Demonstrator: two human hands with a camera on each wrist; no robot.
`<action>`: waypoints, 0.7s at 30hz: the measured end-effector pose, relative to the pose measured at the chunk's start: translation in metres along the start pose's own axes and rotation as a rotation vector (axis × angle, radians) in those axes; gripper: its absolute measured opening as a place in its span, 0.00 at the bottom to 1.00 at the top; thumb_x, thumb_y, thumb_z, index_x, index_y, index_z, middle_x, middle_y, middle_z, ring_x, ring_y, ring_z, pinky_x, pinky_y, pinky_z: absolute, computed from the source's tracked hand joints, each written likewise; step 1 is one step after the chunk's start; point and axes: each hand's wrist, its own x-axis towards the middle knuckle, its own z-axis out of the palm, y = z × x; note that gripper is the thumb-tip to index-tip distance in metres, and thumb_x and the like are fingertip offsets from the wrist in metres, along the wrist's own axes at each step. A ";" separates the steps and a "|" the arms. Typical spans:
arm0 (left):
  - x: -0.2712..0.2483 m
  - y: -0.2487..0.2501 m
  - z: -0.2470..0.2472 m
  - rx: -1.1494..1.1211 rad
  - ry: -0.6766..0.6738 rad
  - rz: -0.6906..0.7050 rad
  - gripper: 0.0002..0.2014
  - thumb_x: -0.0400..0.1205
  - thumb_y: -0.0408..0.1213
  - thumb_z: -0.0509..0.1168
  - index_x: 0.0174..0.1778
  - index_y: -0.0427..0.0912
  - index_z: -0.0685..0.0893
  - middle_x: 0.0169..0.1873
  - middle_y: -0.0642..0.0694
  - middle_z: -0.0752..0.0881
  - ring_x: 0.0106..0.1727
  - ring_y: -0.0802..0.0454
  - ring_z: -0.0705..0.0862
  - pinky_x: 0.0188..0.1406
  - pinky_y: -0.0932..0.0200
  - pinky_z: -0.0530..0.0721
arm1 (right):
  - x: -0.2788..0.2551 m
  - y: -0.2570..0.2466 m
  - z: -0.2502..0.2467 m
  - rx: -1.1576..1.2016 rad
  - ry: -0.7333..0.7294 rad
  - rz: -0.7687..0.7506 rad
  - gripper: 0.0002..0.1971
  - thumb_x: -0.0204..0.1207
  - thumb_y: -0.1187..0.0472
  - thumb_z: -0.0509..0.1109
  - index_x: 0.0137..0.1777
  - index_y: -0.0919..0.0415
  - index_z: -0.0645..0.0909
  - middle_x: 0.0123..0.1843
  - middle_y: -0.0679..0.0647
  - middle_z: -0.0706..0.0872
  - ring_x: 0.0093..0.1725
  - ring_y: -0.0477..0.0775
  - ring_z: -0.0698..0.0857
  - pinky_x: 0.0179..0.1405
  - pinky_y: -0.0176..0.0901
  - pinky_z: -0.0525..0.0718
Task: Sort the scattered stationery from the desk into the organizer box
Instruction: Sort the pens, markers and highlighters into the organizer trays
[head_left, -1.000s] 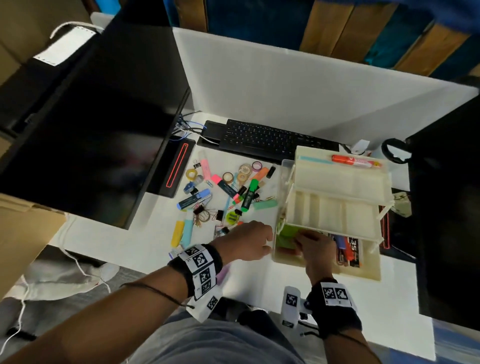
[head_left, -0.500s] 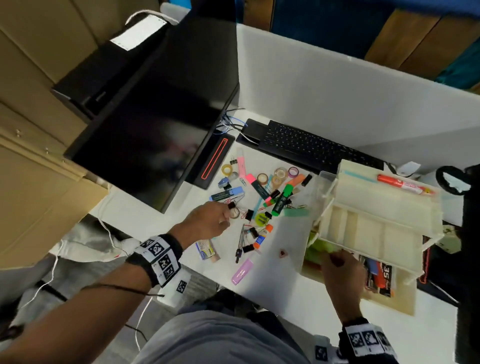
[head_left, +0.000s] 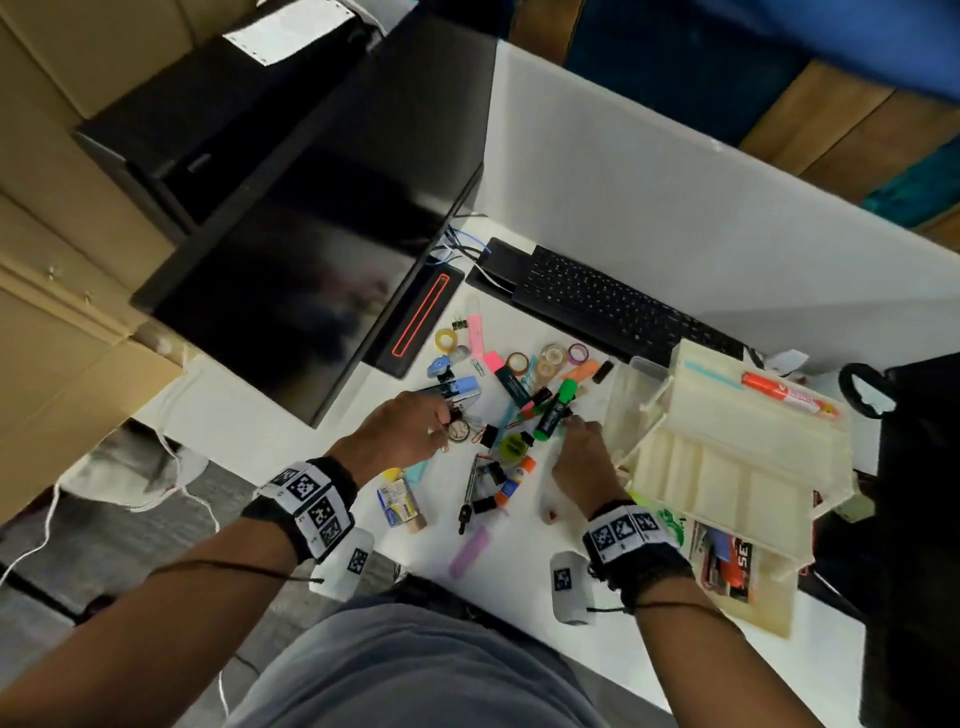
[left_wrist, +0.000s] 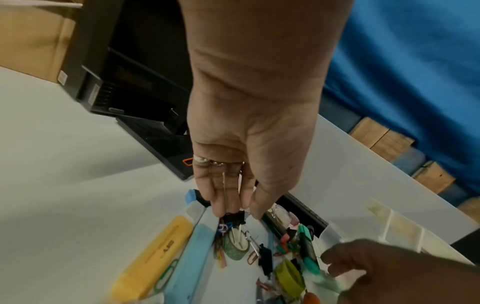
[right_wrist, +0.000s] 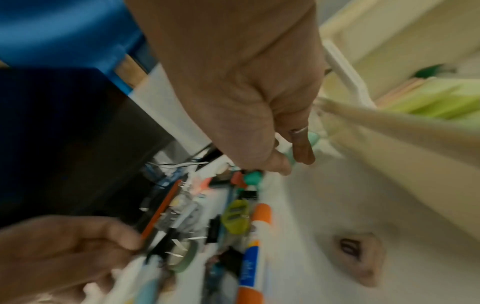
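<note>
Scattered stationery (head_left: 511, 410) lies in a pile on the white desk (head_left: 291, 415): highlighters, tape rolls, clips, glue sticks. The cream tiered organizer box (head_left: 727, 467) stands open to the right of it, with a red marker (head_left: 787, 400) in its top tray. My left hand (head_left: 447, 415) is at the pile's left side. In the left wrist view its thumb and fingers (left_wrist: 221, 205) pinch a black binder clip (left_wrist: 235, 218). My right hand (head_left: 571, 423) is at the pile's right edge beside the box. There it pinches a mint-green bar (right_wrist: 313, 137), which is blurred.
A black monitor (head_left: 311, 249) stands at the left, its base (head_left: 415, 322) beside the pile. A black keyboard (head_left: 613, 306) lies behind the pile, against a white partition (head_left: 675, 182). A yellow highlighter (left_wrist: 153, 259) and a pink piece (head_left: 470, 551) lie near the front edge.
My left hand went from beside the box to the left of the pile and took hold of the clip. My right hand left the box's lower tray and came to the pile.
</note>
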 end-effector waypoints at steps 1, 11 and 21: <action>0.001 0.000 -0.001 -0.012 0.000 0.000 0.08 0.82 0.41 0.73 0.55 0.48 0.87 0.51 0.53 0.90 0.50 0.49 0.89 0.50 0.54 0.87 | 0.005 0.002 0.003 -0.007 0.000 0.053 0.23 0.79 0.76 0.64 0.74 0.74 0.73 0.71 0.71 0.75 0.67 0.70 0.81 0.63 0.53 0.81; 0.012 -0.017 -0.007 0.097 0.069 -0.035 0.15 0.82 0.40 0.71 0.64 0.46 0.82 0.60 0.45 0.84 0.60 0.42 0.86 0.55 0.51 0.84 | 0.015 0.000 0.020 -0.082 -0.012 0.116 0.14 0.88 0.63 0.58 0.69 0.67 0.76 0.64 0.67 0.83 0.62 0.70 0.84 0.52 0.52 0.79; 0.038 -0.007 0.002 0.294 0.155 -0.072 0.14 0.81 0.33 0.68 0.63 0.43 0.84 0.58 0.43 0.84 0.57 0.41 0.88 0.49 0.49 0.87 | 0.000 -0.007 0.006 -0.122 -0.037 0.129 0.27 0.69 0.37 0.77 0.51 0.62 0.82 0.49 0.58 0.87 0.47 0.59 0.88 0.38 0.45 0.84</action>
